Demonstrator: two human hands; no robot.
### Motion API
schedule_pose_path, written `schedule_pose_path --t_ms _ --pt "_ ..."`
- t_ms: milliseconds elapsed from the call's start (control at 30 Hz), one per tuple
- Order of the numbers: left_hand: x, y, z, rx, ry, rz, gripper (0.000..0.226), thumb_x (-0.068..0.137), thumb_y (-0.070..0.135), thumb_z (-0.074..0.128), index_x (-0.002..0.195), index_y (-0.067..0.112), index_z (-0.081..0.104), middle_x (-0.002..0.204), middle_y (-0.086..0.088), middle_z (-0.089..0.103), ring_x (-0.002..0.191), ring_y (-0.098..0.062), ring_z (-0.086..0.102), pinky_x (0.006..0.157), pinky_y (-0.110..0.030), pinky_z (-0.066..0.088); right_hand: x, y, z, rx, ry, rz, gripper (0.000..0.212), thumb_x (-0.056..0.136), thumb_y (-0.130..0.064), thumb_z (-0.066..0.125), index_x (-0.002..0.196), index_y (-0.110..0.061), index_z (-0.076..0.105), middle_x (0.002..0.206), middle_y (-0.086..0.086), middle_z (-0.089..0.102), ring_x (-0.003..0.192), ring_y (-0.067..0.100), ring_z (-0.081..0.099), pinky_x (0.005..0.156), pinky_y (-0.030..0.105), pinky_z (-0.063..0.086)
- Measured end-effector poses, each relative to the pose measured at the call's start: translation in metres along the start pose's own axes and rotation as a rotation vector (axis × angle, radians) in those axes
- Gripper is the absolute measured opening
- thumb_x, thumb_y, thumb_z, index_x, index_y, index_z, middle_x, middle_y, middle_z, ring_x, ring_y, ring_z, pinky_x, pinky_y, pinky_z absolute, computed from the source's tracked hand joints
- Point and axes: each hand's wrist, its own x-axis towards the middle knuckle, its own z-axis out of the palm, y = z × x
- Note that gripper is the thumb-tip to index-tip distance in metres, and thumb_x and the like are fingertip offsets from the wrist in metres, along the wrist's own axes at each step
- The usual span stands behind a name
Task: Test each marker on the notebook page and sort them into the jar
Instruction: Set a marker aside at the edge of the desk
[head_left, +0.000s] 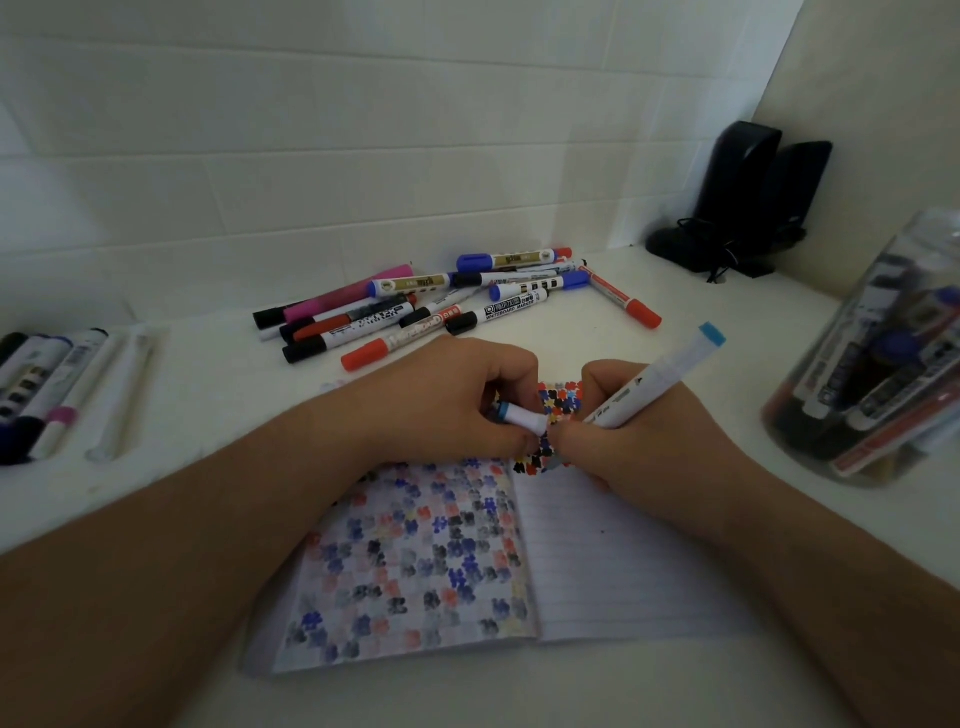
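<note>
Marker (649, 387): light, stiff, smooth plastic barrel, apt to roll; best taken mid-barrel. Pinched now in right hand (644, 441), blue end raised toward jar (878, 364), tip down on upper part of notebook page (613, 561) among colour blots. Cap (519, 415), small and easily dropped, pinched in left hand (457, 405), just beside right. Untested markers (441, 306) piled farther back on tabletop (208, 374).
</note>
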Motion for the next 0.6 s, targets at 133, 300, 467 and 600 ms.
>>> schedule_pose_path --t_ms 133,300,467,600 --pt "0.0 -0.001 0.0 -0.007 0.002 -0.003 0.015 0.084 0.032 0.081 0.092 0.033 0.068 0.088 0.019 0.069 0.087 0.002 0.065 0.078 -0.015 0.053 0.003 0.005 0.001 0.021 -0.045 0.103 0.024 0.089 -0.018 0.075 0.102 -0.006 0.059 0.093 0.01 0.065 0.082 0.018 0.064 0.065 0.012 0.044" --pt "0.0 -0.001 0.001 -0.019 0.004 -0.014 0.015 0.083 0.035 0.081 0.09 0.033 0.068 0.087 0.02 0.069 0.087 0.002 0.065 0.076 -0.018 0.054 -0.001 -0.001 -0.002 0.146 0.017 0.059 0.039 0.083 -0.017 0.081 0.068 -0.011 0.045 0.052 0.002 0.05 0.035 0.004 0.047 0.04 0.011 0.04" --pt "0.0 -0.002 0.001 -0.014 -0.001 -0.013 0.018 0.083 0.033 0.082 0.089 0.037 0.066 0.087 0.021 0.068 0.086 0.003 0.064 0.076 -0.017 0.054 -0.003 -0.006 -0.002 0.12 -0.014 0.033 0.041 0.078 -0.025 0.082 0.068 -0.009 0.045 0.054 0.005 0.05 0.034 0.005 0.047 0.04 0.01 0.039" --pt "0.001 -0.002 0.001 -0.016 0.002 -0.016 0.016 0.083 0.035 0.081 0.09 0.036 0.067 0.087 0.02 0.069 0.085 0.003 0.065 0.076 -0.019 0.055 -0.001 -0.005 -0.003 0.168 0.007 0.057 0.036 0.081 -0.017 0.079 0.07 -0.008 0.046 0.056 0.01 0.053 0.037 0.007 0.047 0.04 0.013 0.04"
